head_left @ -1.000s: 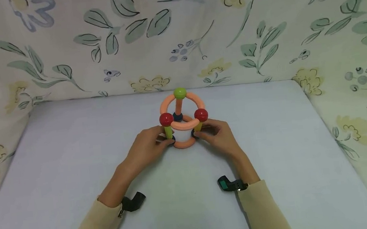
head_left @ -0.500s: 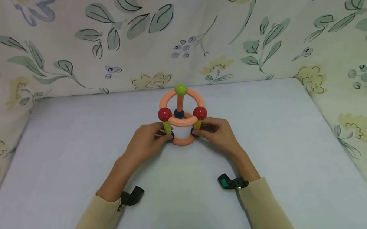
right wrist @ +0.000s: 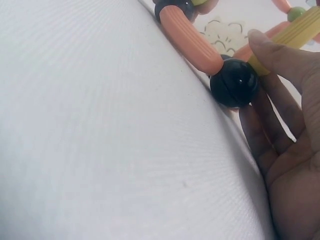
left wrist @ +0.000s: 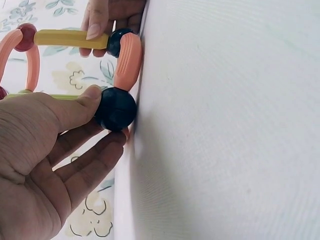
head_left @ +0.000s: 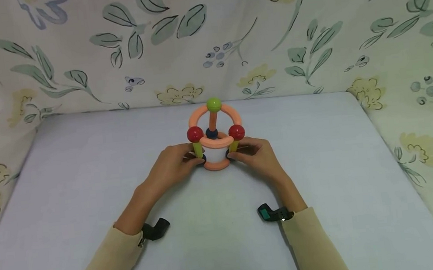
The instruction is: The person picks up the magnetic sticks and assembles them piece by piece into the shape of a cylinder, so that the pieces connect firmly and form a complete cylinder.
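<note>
A toy frame built of curved orange rods, balls and upright rods stands on the white table. Its top carries a green ball and two red balls; dark blue balls form the bottom corners. My left hand grips the near left corner, thumb at the dark blue ball below the light green rod. On the opposite side, my right hand holds the near right corner, its thumb against the yellow rod just above another dark blue ball.
The white table extends around the toy on all sides. Floral cloth hangs behind it and along both sides. A black camera mount sits on the left wrist and another mount on the right.
The whole head view has shifted slightly, with table, toy and hands sitting a little higher in it. Both hands keep the same hold on the toy.
</note>
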Tool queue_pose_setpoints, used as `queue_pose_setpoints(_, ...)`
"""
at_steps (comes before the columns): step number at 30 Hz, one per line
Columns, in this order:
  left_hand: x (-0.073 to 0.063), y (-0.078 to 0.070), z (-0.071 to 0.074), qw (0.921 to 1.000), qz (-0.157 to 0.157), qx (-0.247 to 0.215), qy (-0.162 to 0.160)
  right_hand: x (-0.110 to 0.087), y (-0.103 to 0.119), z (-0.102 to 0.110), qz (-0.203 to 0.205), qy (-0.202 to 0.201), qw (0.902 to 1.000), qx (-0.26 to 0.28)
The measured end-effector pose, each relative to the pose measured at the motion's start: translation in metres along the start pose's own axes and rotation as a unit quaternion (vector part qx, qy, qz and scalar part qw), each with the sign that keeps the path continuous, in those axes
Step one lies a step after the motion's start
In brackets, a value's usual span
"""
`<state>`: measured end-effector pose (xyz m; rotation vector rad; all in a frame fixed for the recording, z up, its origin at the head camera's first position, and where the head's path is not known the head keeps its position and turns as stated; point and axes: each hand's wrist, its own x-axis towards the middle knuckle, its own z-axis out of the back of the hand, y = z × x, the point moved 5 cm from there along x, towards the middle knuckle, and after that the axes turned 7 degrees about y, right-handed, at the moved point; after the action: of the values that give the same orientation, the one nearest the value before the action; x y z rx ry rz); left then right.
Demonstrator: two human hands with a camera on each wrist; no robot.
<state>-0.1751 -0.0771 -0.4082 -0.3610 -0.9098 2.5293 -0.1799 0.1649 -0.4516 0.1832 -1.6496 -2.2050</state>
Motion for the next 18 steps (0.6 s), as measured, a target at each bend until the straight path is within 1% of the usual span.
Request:
queue_pose_setpoints(6,0.0002,-0.0012,0.0011,0.9999,-0.007,0.014,-0.006,0.0017,0.0002,0.0017,0.0,0.002,1.0,0.0)
queue_pose_setpoints(10,0.0011,-0.0003,0.0015,0.9997,-0.002,0.023,-0.008,0.0027,0.0014,0.0022,0.004,0.008,1.0,-0.005)
queue_pose_setpoints(14,0.0027,0.0009,-0.0003,0.9998,0.0,0.021,-0.004,0.0007,0.0006,0.0033,-0.003,0.005,0.9999,-0.014)
queue_pose_setpoints(18,-0.001,0.0024,-0.0037,0.9997,0.012,0.02,0.0,-0.0049,-0.0014,0.0015,-0.009,0.01,0.9997,-0.018)
